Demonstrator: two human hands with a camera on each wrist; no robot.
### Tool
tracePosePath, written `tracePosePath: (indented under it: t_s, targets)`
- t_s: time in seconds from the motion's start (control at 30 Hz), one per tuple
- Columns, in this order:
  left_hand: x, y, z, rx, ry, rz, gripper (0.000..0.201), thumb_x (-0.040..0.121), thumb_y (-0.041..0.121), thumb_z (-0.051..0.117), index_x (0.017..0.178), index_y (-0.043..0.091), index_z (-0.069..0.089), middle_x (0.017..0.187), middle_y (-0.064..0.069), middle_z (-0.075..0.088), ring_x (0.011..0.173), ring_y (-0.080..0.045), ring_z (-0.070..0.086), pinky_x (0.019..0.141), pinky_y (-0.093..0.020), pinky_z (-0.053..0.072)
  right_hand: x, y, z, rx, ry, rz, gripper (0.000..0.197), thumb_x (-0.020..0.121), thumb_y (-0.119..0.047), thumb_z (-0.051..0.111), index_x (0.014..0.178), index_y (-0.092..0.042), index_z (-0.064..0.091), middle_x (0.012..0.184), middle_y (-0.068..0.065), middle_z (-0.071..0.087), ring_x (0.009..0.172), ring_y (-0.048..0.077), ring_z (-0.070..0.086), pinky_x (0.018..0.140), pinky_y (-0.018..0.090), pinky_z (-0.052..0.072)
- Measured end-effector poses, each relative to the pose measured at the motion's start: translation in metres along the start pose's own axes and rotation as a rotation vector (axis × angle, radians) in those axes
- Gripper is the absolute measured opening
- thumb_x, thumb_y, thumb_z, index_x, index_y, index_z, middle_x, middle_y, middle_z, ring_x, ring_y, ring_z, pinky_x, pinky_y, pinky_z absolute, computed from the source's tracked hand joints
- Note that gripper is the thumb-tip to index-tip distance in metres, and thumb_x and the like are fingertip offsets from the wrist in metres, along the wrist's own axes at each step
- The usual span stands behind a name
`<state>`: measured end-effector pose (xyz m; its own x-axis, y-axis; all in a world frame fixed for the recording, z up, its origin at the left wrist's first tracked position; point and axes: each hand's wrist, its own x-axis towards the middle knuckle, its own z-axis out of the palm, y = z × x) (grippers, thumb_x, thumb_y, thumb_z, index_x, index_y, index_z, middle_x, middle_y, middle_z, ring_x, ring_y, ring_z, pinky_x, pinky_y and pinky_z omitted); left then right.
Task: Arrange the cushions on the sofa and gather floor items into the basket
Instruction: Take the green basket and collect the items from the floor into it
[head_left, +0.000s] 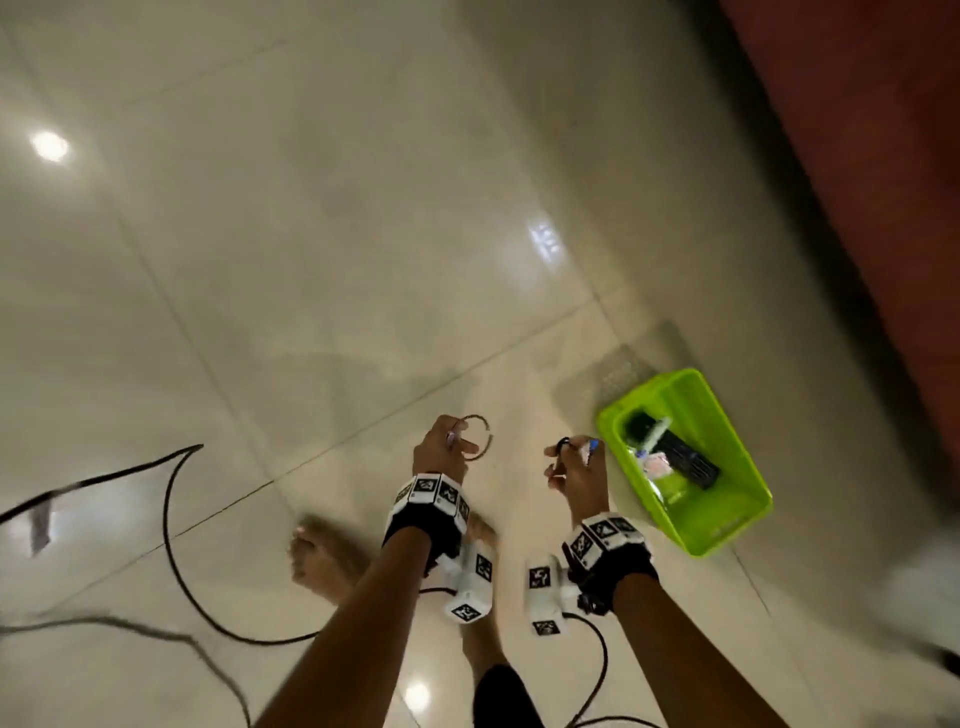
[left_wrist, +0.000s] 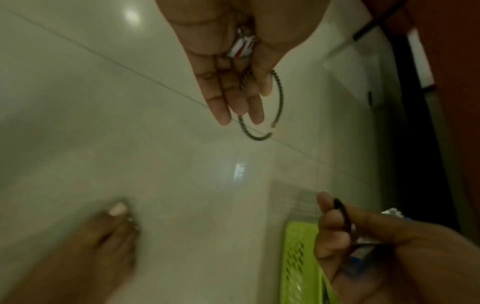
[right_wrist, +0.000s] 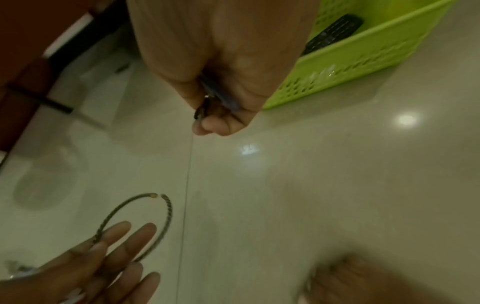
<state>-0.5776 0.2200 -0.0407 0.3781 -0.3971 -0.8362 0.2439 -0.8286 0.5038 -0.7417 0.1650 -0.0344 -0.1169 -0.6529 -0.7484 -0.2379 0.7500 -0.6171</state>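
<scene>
My left hand (head_left: 457, 441) pinches a twisted open metal bangle (head_left: 489, 436) above the floor tiles. The left wrist view shows the bangle (left_wrist: 282, 98) hanging round the straight fingers and a small red-and-white item (left_wrist: 242, 47) tucked in the palm. My right hand (head_left: 571, 457) is closed on a small dark ring (head_left: 562, 443) and a blue-and-white item (head_left: 592, 447), just left of the green basket (head_left: 732, 530). A black remote (head_left: 675, 457) and other small things lie in the basket. The right wrist view shows the fist (right_wrist: 221, 123) beside the basket (right_wrist: 350, 67).
The red-brown sofa (head_left: 872, 156) runs along the upper right, close behind the basket. Black cables (head_left: 171, 519) loop over the glossy floor at lower left. My bare feet (head_left: 322, 561) stand below the hands. A blurred white object (head_left: 924, 597) sits at the right edge.
</scene>
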Motion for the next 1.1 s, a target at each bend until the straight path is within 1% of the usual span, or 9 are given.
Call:
tracePosePath:
  t_s: [0.13,0.3,0.43,0.53,0.67,0.73,0.83,0.93,1.1]
  targets:
    - [-0.028,0.036,0.093,0.141,-0.173,0.065,0.03,0.091,-0.001,0.035,0.091,0.021,0.056,0.049,0.009,0.063,0.051,-0.019,0.059,0.047,-0.02,0.039,0.031,0.002,-0.094,-0.016,0.283,-0.021,0.014,0.096,-0.003,0.037,0.101,-0.014,0.045,0.083,0.009,0.056,0.042,-0.006,0.054,0.04,0.009,0.042]
    - [-0.031,0.044,0.173,0.298,-0.261,0.143,0.023,0.092,0.007,0.035,0.092,0.018,0.056,0.08,-0.023,0.069,0.055,-0.036,0.061,0.049,-0.031,0.049,0.098,0.016,-0.15,-0.212,0.261,0.025,0.038,0.087,-0.018,0.054,0.114,0.008,0.055,0.105,0.02,0.062,0.1,0.031,0.06,0.076,0.028,0.052]
    - [-0.017,0.041,0.214,0.534,-0.315,0.203,0.024,0.091,0.013,0.039,0.107,0.013,0.056,0.094,-0.025,0.073,0.072,-0.045,0.07,0.065,-0.045,0.06,0.142,0.02,-0.153,-0.06,0.121,0.115,0.007,0.089,-0.004,0.051,0.087,-0.004,0.057,0.075,0.012,0.063,0.068,0.024,0.064,0.066,0.032,0.054]
    - [-0.007,0.033,0.231,0.641,-0.33,0.199,0.027,0.088,0.017,0.043,0.11,0.012,0.058,0.103,-0.029,0.069,0.082,-0.047,0.068,0.073,-0.052,0.059,0.159,0.021,-0.146,0.015,0.144,0.126,0.023,0.084,0.004,0.056,0.071,-0.013,0.05,0.061,0.007,0.055,0.047,0.02,0.053,0.052,0.029,0.043]
    - [-0.011,0.038,0.241,0.689,-0.311,0.218,0.033,0.079,0.017,0.05,0.11,0.012,0.061,0.109,-0.029,0.067,0.088,-0.047,0.067,0.077,-0.052,0.058,0.146,0.016,-0.15,0.008,0.177,0.138,0.04,0.083,-0.018,0.067,0.119,-0.008,0.053,0.105,0.009,0.064,0.089,0.023,0.063,0.07,0.02,0.045]
    - [-0.013,0.042,0.247,0.736,-0.292,0.248,0.029,0.085,0.013,0.049,0.111,0.013,0.06,0.104,-0.031,0.067,0.081,-0.047,0.068,0.074,-0.051,0.059,0.133,0.018,-0.155,-0.003,0.258,0.072,0.034,0.089,-0.027,0.058,0.116,-0.007,0.059,0.116,0.015,0.064,0.109,0.026,0.059,0.087,0.028,0.043]
    - [-0.013,0.048,0.258,0.768,-0.273,0.282,0.029,0.088,0.008,0.046,0.114,0.015,0.058,0.101,-0.029,0.068,0.077,-0.045,0.069,0.071,-0.048,0.06,0.113,0.027,-0.16,0.199,0.181,0.113,0.026,0.092,-0.041,0.047,0.088,-0.02,0.062,0.082,0.002,0.067,0.072,0.018,0.065,0.063,0.027,0.05]
    - [-0.007,0.049,0.28,0.819,-0.354,0.317,0.033,0.09,0.005,0.046,0.121,0.012,0.054,0.113,-0.024,0.066,0.094,-0.042,0.067,0.081,-0.046,0.057,0.109,0.043,-0.164,0.185,0.041,0.163,0.012,0.096,-0.02,0.044,0.087,-0.015,0.051,0.069,0.001,0.062,0.034,0.005,0.056,0.037,0.015,0.042]
    - [0.0,0.043,0.316,0.921,-0.43,0.396,0.034,0.097,0.026,0.043,0.118,0.0,0.051,0.114,-0.028,0.064,0.105,-0.044,0.061,0.086,-0.045,0.051,0.129,0.051,-0.189,0.286,0.216,0.302,0.02,0.096,-0.008,0.028,0.092,-0.007,0.048,0.047,0.006,0.06,0.029,0.01,0.052,0.037,0.019,0.045]
